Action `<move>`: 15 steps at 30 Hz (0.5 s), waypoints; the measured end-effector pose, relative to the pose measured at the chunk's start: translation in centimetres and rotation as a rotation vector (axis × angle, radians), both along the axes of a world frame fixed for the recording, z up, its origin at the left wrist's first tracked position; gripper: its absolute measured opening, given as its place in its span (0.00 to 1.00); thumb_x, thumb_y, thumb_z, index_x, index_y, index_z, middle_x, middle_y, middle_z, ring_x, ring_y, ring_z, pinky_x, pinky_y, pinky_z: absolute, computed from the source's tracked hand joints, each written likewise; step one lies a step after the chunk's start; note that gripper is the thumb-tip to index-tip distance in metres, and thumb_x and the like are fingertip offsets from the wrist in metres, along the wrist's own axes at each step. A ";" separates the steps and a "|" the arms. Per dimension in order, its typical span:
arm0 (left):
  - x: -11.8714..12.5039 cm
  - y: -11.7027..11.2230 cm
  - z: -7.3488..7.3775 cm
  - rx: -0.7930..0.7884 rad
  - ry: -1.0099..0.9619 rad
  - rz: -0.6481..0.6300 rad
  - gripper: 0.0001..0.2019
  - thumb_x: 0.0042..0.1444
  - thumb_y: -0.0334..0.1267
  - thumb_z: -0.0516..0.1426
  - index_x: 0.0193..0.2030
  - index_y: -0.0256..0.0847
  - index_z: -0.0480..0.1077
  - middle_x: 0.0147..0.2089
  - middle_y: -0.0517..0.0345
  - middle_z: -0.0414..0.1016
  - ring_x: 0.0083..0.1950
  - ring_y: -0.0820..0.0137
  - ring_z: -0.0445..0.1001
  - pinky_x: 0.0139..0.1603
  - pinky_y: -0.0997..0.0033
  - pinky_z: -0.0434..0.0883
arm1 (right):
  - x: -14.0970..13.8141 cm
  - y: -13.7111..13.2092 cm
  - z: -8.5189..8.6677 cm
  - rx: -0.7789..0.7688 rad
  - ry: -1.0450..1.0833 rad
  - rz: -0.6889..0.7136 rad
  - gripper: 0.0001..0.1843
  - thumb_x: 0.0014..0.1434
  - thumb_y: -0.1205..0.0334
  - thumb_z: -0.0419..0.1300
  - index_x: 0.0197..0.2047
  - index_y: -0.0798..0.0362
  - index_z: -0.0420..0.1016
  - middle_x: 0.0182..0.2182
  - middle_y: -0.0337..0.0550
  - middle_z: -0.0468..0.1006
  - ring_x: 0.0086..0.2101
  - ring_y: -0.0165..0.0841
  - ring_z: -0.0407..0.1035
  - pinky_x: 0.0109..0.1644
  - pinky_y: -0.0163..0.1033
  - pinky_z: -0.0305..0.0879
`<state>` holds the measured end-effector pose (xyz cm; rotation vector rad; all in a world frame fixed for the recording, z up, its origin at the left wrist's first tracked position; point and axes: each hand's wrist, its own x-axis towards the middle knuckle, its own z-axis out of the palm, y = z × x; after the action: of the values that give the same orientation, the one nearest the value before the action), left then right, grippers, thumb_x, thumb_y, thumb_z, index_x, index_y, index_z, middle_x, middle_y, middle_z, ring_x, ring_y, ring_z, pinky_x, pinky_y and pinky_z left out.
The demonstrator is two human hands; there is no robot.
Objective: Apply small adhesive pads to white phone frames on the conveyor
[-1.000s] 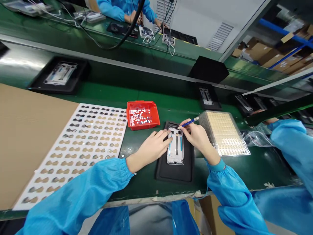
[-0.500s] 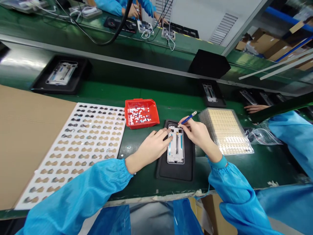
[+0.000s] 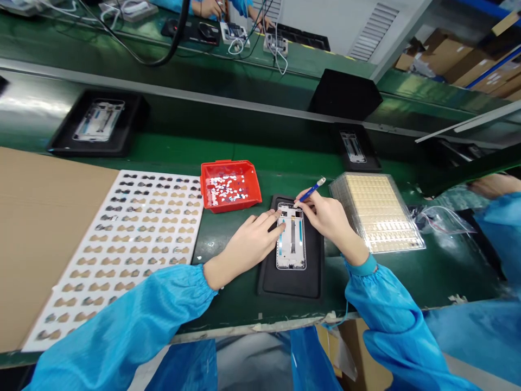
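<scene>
One brown cardboard sheet (image 3: 40, 228) lies far left of the black tray (image 3: 291, 282), w/ a white parts sheet (image 3: 134, 233) between them. Right of the tray sits a clear stack of part trays (image 3: 376, 212). Just behind-left of the tray is a red bin (image 3: 228, 184) w/ small bits in it. On the tray, centred, lies the phone frame (image 3: 292, 244), long side running away from the person.

Left hand (image 3: 250, 241): flat, fingers loosely spread, tips on the frame's left edge, gripping nothing. Right hand (image 3: 329, 220): curled shut round a thin blue tool (image 3: 310, 191), pen-style, tip down at the frame's far end. Can't tell if the tip carries a part, too small.

Risks, as I judge: the frame is steadied from one side only, so a sideways push from the tip could skid it in the tray & throw the tip off its spot. Too much pressure prob scratches or bends sth at that end. Left sleeve (image 3: 142, 315) hangs by the parts sheet's near corner, so a drag could knock pcs out of their pockets
</scene>
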<state>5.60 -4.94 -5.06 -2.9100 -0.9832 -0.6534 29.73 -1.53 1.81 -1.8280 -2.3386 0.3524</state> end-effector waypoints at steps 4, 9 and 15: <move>-0.1 0.1 0.0 -0.053 0.010 0.001 0.18 0.74 0.31 0.52 0.66 0.41 0.74 0.69 0.39 0.76 0.70 0.53 0.74 0.57 0.58 0.76 | -0.6 -0.4 0.3 0.010 -0.108 0.025 0.15 0.77 0.63 0.55 0.61 0.52 0.76 0.49 0.50 0.90 0.44 0.47 0.86 0.41 0.43 0.73; -0.1 0.5 -0.4 -0.079 -0.001 0.002 0.19 0.74 0.32 0.54 0.68 0.43 0.73 0.69 0.40 0.76 0.70 0.53 0.74 0.58 0.58 0.76 | -1.3 -0.9 0.6 -0.061 -0.212 0.059 0.17 0.78 0.63 0.52 0.65 0.54 0.73 0.50 0.55 0.89 0.44 0.47 0.86 0.42 0.41 0.74; 0.5 0.4 0.2 -0.143 0.008 0.023 0.19 0.74 0.33 0.54 0.67 0.42 0.74 0.71 0.39 0.75 0.73 0.53 0.73 0.60 0.56 0.77 | -0.2 -2.2 0.8 -0.030 -0.008 0.022 0.17 0.74 0.64 0.54 0.62 0.54 0.72 0.54 0.59 0.88 0.50 0.51 0.86 0.51 0.51 0.82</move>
<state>6.06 -4.53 -4.87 -3.0150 -1.1051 -0.5942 29.53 -3.72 2.64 -1.8215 -2.3731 0.3855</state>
